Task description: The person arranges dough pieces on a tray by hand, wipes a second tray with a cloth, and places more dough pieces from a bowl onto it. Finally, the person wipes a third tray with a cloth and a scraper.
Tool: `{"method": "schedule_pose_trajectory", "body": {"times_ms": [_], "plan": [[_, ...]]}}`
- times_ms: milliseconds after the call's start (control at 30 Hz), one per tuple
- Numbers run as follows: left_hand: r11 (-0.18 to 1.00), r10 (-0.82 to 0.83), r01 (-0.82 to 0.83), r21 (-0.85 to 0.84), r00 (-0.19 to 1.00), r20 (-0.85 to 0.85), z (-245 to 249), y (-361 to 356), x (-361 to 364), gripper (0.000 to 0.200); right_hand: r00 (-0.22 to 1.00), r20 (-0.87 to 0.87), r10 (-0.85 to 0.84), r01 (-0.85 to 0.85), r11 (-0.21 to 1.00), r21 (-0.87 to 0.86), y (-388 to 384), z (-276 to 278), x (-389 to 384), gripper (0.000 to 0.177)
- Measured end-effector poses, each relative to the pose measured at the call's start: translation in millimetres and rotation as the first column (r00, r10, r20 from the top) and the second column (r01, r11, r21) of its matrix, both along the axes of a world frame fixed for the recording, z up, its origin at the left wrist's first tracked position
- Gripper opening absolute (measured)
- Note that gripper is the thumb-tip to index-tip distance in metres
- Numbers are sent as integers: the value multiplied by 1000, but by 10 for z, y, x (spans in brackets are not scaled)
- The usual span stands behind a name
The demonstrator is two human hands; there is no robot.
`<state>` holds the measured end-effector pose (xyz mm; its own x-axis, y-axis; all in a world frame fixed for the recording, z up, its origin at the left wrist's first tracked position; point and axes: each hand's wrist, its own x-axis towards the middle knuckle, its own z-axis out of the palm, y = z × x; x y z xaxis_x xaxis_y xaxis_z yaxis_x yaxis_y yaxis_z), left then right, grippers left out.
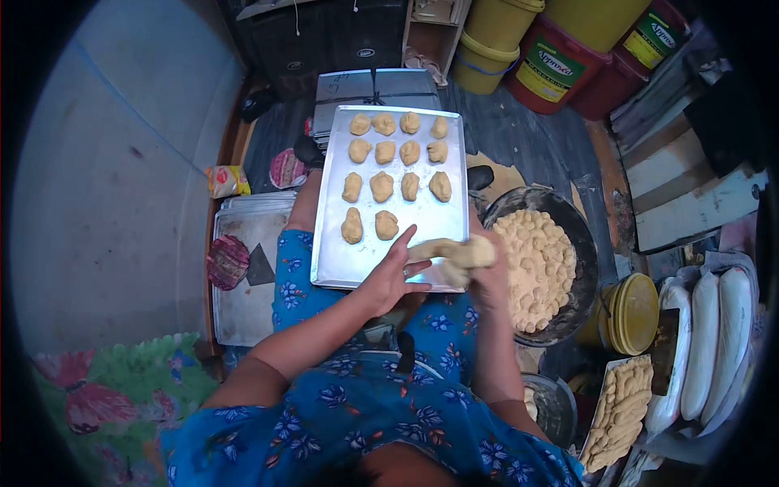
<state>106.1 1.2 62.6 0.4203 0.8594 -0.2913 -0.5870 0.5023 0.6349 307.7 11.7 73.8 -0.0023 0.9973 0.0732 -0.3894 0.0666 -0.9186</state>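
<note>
A metal tray point(333, 258) lies across my lap, with several lumps of dough point(381, 186) in rows on its upper part. Over its lower edge, my left hand point(399, 274) has its fingers spread, near one end of a piece of dough point(466, 255). That piece is blurred by motion and is held in my right hand point(489, 272), at the tray's right edge. Right beside this hand, a large dark basin point(586, 243) holds a mass of small dough pieces point(535, 268).
Stacked trays point(243, 312) stand at the left by a wall. Yellow and red buckets point(556, 69) are at the top right. A yellow bucket point(633, 314), a board of dough strips point(621, 414) and white wrapped rolls point(699, 345) sit at the right.
</note>
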Motion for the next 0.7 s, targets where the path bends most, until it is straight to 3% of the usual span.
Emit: {"method": "schedule_pose_trajectory", "body": {"times_ms": [33, 100, 167, 233, 300, 333, 433, 467, 500, 533, 567, 667, 700], "plan": [[1000, 27, -27, 8, 998, 62, -17, 41, 11, 61, 995, 100, 9, -7, 1000, -22, 56, -41, -209, 57], [996, 81, -85, 14, 980, 182, -38, 148, 12, 60, 866, 499, 16, -39, 999, 34, 167, -26, -534, 58], [991, 134, -134, -5, 991, 27, -76, 228, -58, 52, 727, 685, -56, -35, 992, 119, 311, -307, -682, 56], [983, 175, -184, -25, 963, -205, -125, 263, -114, 50, 731, 673, 112, -169, 985, 20, 338, -337, -746, 64], [967, 245, -253, 2, 932, -267, -192, 267, -160, 43, 758, 597, 263, -300, 953, -40, 307, -190, -806, 69], [966, 255, -252, 52, 916, -309, -228, 255, -210, 40, 789, 539, 296, -336, 942, -25, 351, -455, -766, 70], [953, 299, -256, 161, 878, -374, -368, 208, -308, 30, 801, 429, 418, -330, 906, -267, 462, -452, -609, 53], [955, 291, -236, 180, 867, -405, -398, 194, -354, 30, 923, 253, 289, -217, 936, -278, 589, -467, -533, 37], [956, 284, -217, 198, 855, -435, -436, 179, -393, 30, 962, 193, 193, -131, 946, -297, 653, -444, -522, 28], [955, 282, -211, 206, 857, -430, -518, 168, -421, 27, 946, 280, 162, -87, 961, -263, 710, -411, -512, 27], [930, 341, -196, 312, 778, -528, -499, 135, -418, 28, 923, 361, 129, -48, 973, -225, 730, -370, -510, 27], [803, 539, -49, 593, 482, -690, -465, 94, -471, 30, 579, 778, 242, -248, 962, -114, 715, -310, -464, 31], [749, 602, 27, 662, 390, -697, -511, 90, -508, 31, 494, 803, 333, -334, 926, -178, 651, -209, -473, 40]]}}
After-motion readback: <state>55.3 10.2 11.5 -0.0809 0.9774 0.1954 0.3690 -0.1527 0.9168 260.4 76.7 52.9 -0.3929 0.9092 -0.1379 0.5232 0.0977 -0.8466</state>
